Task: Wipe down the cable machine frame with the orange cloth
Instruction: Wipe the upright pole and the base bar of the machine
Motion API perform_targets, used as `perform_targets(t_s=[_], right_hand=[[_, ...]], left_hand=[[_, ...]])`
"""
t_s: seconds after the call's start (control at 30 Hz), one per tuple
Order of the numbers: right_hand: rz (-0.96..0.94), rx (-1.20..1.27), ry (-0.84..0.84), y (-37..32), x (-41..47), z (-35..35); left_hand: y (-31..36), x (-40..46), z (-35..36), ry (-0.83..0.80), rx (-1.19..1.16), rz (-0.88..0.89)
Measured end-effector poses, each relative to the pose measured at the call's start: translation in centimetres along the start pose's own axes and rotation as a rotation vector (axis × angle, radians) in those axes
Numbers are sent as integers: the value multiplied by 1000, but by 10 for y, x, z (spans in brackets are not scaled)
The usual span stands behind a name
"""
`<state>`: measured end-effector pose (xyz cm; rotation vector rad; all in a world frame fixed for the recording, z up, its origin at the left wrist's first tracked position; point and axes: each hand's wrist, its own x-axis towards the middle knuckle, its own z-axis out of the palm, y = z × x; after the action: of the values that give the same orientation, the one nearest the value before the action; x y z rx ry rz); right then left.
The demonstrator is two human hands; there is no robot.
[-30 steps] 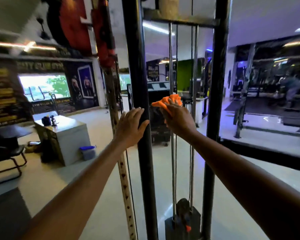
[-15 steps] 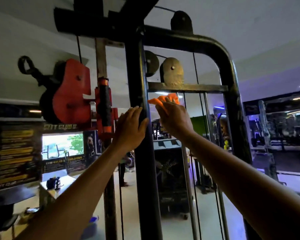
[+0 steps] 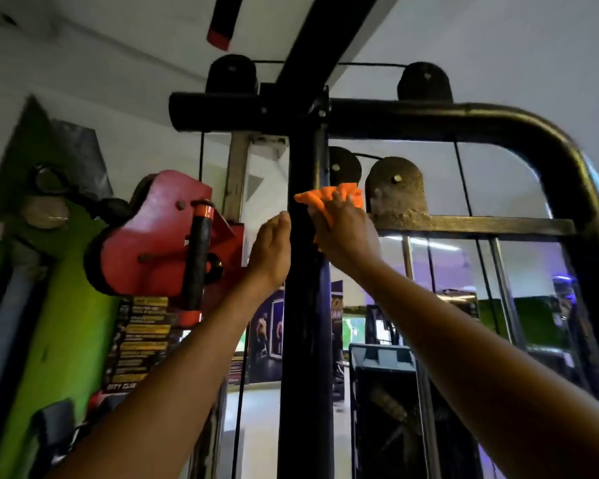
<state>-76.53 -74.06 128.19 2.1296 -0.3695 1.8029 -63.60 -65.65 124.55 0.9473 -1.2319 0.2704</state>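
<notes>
Single head-worn wide-angle view, tilted upward, close to the black upright post (image 3: 305, 305) of the cable machine, top crossbar (image 3: 429, 119) overhead, both forearms entering from below

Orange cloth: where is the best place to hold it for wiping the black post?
Grip the bunched middle of the orange cloth from the right side, as the right hand does: the loose edge drapes leftward across the black post, probably leaving it free to wipe.

White ceiling (image 3: 464, 36) overhead, dim room. Green padded column (image 3: 63, 340) at left, beside posters (image 3: 142, 344). Violet light (image 3: 561, 278) glows far right; pale floor (image 3: 256, 416) below.
</notes>
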Motion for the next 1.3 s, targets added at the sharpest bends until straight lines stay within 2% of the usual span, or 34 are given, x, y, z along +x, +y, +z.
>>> perform_targets(t_s=[0.1, 0.3, 0.53, 0.73, 0.97, 1.13, 1.3], right_hand=[[82, -65, -84, -1, -13, 28], [3, -67, 44, 17, -40, 58], [-30, -24, 2, 13, -8, 64], [-78, -8, -34, 10, -57, 61], [-34, -81, -23, 2, 0, 52], [-65, 32, -46, 1, -71, 58], [-37, -54, -54, 2, -20, 48]], left_hand=[[2, 6, 0, -88, -188, -102], [-10, 19, -1, -79, -348, -178], [-21, 21, 2, -105, -490, -163], [-25, 15, 4, -133, -548, -153], [-22, 8, 3, -155, -577, -118], [-24, 1, 1, -168, -556, -122], [-18, -1, 1, -166, -546, -107]])
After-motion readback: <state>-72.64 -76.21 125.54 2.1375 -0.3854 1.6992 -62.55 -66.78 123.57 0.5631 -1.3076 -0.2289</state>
